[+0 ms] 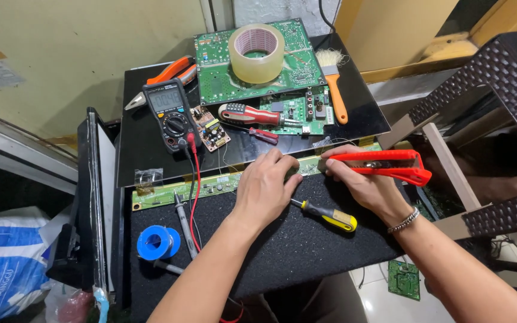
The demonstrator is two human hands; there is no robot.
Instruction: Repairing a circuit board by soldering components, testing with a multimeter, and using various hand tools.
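My left hand point(264, 186) rests palm-down on a long narrow green circuit strip point(202, 186) that lies along the far edge of a black mat point(282, 251); its fingers press the strip near the middle. My right hand point(360, 182) grips a red-handled tool point(390, 164) with its tip at the strip, just right of my left fingers. A yellow-and-black screwdriver point(327, 214) lies on the mat between my wrists.
A black multimeter point(170, 113) with red and black leads, a roll of clear tape point(257, 51) on a green board point(294, 66), a red screwdriver point(252, 115), orange pliers point(169, 72), a brush point(333, 84) and a blue solder spool point(157, 242) surround the work. A dark woven chair point(497, 90) stands right.
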